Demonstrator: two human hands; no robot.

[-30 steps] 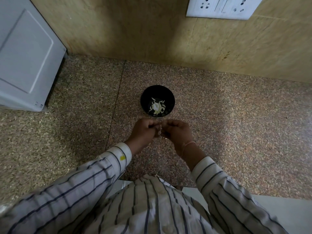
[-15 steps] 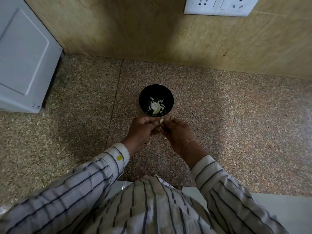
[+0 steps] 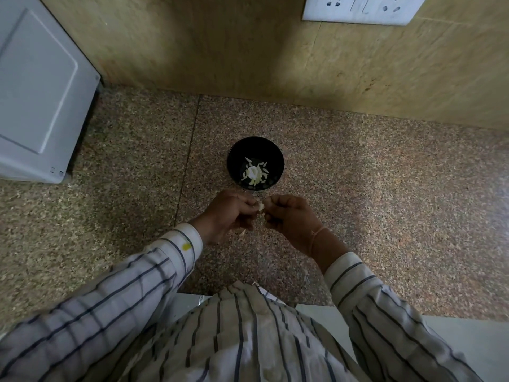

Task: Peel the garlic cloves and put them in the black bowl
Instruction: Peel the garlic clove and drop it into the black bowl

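A black bowl (image 3: pixel 255 150) stands on the speckled granite counter, with pale garlic pieces (image 3: pixel 254 172) lying at its bottom. Just in front of the bowl my left hand (image 3: pixel 228 213) and my right hand (image 3: pixel 289 216) meet, fingers curled. Between their fingertips they pinch a small pale garlic clove (image 3: pixel 260 207), mostly hidden by the fingers. A bit of pale skin shows under my left hand.
A white appliance (image 3: pixel 38 100) stands at the far left on the counter (image 3: pixel 385 188). A tiled wall with a white socket plate (image 3: pixel 360 8) rises behind the bowl. My striped sleeves and shirt fill the bottom of the view.
My hands have drawn slightly apart at the fingertips, so the pale clove now shows between them. The bowl has stayed put.
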